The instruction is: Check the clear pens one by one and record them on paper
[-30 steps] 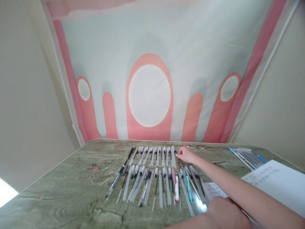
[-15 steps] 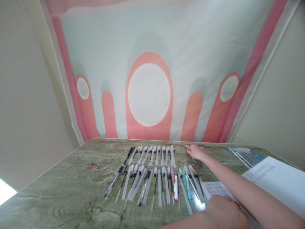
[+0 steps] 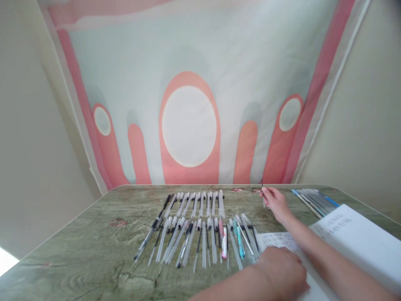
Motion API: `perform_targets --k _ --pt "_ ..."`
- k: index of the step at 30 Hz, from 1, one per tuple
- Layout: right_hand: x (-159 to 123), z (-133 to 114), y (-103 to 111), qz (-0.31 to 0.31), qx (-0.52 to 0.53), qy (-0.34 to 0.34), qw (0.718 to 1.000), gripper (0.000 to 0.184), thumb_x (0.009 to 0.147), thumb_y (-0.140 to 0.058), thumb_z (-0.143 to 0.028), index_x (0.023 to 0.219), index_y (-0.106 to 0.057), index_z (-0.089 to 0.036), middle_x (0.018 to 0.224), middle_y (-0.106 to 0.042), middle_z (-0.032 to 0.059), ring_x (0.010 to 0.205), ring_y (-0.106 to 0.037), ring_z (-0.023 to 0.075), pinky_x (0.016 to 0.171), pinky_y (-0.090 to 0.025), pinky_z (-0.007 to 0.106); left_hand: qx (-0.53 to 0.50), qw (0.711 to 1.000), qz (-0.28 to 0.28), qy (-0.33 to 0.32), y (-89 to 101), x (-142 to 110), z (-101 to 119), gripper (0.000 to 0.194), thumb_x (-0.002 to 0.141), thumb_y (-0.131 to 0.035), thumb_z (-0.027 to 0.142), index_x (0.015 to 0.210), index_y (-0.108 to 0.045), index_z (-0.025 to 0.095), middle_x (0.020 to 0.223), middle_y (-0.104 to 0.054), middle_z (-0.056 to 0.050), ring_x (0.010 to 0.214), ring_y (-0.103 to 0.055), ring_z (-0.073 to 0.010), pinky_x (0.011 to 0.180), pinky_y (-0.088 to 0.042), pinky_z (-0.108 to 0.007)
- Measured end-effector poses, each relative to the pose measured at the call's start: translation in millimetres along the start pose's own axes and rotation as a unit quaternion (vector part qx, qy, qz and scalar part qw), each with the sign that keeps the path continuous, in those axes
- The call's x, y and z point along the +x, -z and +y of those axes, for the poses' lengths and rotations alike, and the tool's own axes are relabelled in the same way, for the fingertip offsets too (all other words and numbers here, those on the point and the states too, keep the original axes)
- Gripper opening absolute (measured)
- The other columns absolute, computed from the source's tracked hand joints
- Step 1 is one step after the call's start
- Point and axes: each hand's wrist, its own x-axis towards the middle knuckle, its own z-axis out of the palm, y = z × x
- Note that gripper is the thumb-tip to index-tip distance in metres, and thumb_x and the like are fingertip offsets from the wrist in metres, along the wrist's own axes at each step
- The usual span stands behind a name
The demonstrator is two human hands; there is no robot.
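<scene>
At the far right of the table, my right hand pinches a thin pen refill, dark at its upper end and held nearly upright. My left hand is nearer, over the written sheet. It is slightly blurred, with its fingers curled in; anything inside them is hidden. To the left of both hands lie two rows of clear pen barrels with caps and dark refills, such as one clear barrel. Among them are a white and pink pen and a turquoise pen.
A white paper pad lies at the right. Behind it is a flat pack of grey and blue pens. The wood-patterned table ends at a wall hanging with pink shapes.
My right hand has lifted and moved right with the refill, which now stands more upright. My left hand has shifted slightly left and up in the picture. The view has turned a little.
</scene>
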Motion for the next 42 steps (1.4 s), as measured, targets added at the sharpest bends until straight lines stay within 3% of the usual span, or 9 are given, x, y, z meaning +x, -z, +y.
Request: perform_targets --k 2,4,6,8,12,17,32,37,42 --pt "1.1 6.0 3.1 0.024 0.011 0.025 0.999 0.034 0.073 -0.056 -0.048 0.086 -0.051 -0.017 0.066 -0.058 0.0005 0.040 -0.041 0.0060 0.036 -0.033 0.019 0.000 1.000 0.015 0.012 13.5 -2.0 -8.7 0.032 0.076 -0.052 0.041 0.080 -0.065 0.012 0.083 -0.065 -0.012 0.084 -0.059 -0.0261 0.071 -0.046 -0.036" --pt "2.6 12.1 5.2 0.037 -0.002 0.055 0.998 0.036 0.073 -0.057 -0.046 0.093 -0.049 -0.017 0.069 -0.059 0.0011 0.042 -0.045 0.0078 0.040 -0.039 0.021 -0.008 0.994 0.041 0.102 31.3 -5.2 -25.5 0.028 0.075 -0.053 0.038 0.084 -0.065 0.014 0.084 -0.065 -0.013 0.084 -0.059 -0.0274 0.072 -0.046 -0.037" --pt "3.3 17.3 6.5 0.046 -0.028 0.080 0.995 0.037 0.074 -0.056 -0.045 0.096 -0.048 -0.017 0.072 -0.060 0.0025 0.045 -0.048 0.0096 0.043 -0.043 0.024 -0.020 0.966 0.075 0.249 49.2 -9.9 -49.5 0.024 0.075 -0.053 0.033 0.086 -0.064 0.015 0.088 -0.065 -0.015 0.085 -0.060 -0.0279 0.071 -0.046 -0.037" --pt "3.0 21.2 7.1 0.060 -0.062 0.101 0.991 0.036 0.075 -0.054 -0.044 0.097 -0.049 -0.016 0.076 -0.060 0.0049 0.052 -0.052 0.0123 0.049 -0.046 0.027 -0.031 0.917 0.068 0.392 62.6 -15.7 -77.1 0.018 0.072 -0.056 0.024 0.085 -0.065 0.015 0.089 -0.065 -0.016 0.086 -0.061 -0.0276 0.073 -0.046 -0.036" --pt "2.3 25.1 7.8 0.081 -0.133 0.138 0.978 0.031 0.077 -0.053 -0.041 0.096 -0.052 -0.017 0.082 -0.061 0.0074 0.070 -0.057 0.0180 0.067 -0.048 0.035 -0.014 0.874 0.070 0.480 70.2 -25.4 -124.0 0.020 0.071 -0.053 0.013 0.087 -0.064 0.009 0.092 -0.064 -0.021 0.089 -0.060 -0.0295 0.074 -0.046 -0.036" --pt "2.4 24.9 9.0 0.082 -0.161 0.143 0.973 0.028 0.078 -0.052 -0.039 0.096 -0.052 -0.017 0.083 -0.061 0.0071 0.071 -0.058 0.0184 0.069 -0.047 0.035 -0.001 0.854 0.086 0.513 58.8 -26.0 -146.8 0.025 0.073 -0.053 0.019 0.094 -0.060 0.008 0.096 -0.063 -0.020 0.094 -0.059 -0.0280 0.077 -0.045 -0.034" --pt "-2.5 18.4 8.4 0.072 -0.194 0.135 0.969 0.024 0.078 -0.051 -0.036 0.094 -0.053 -0.018 0.081 -0.062 0.0061 0.068 -0.058 0.0172 0.065 -0.047 0.032 -0.033 0.842 0.099 0.530 46.1 -23.8 -148.6 0.024 0.073 -0.052 0.014 0.097 -0.056 0.009 0.098 -0.062 -0.020 0.094 -0.059 -0.0251 0.078 -0.044 -0.033" --pt "-3.6 18.6 6.7 0.065 -0.194 0.139 0.969 0.026 0.078 -0.051 -0.038 0.094 -0.053 -0.018 0.079 -0.062 0.0063 0.066 -0.058 0.0172 0.064 -0.047 0.032 -0.075 0.830 0.152 0.531 49.0 -26.4 -150.5 0.033 0.063 -0.057 0.009 0.095 -0.056 0.009 0.092 -0.063 -0.019 0.090 -0.060 -0.0261 0.076 -0.043 -0.032" --pt "-6.0 14.7 6.1 0.061 -0.202 0.147 0.967 0.027 0.079 -0.049 -0.039 0.094 -0.054 -0.017 0.078 -0.063 0.0065 0.064 -0.058 0.0173 0.062 -0.048 0.032 -0.162 0.814 0.256 0.496 61.7 -32.8 -159.2 0.016 0.058 -0.060 0.016 0.074 -0.062 0.012 0.079 -0.064 -0.013 0.085 -0.058 -0.0258 0.073 -0.040 -0.030"
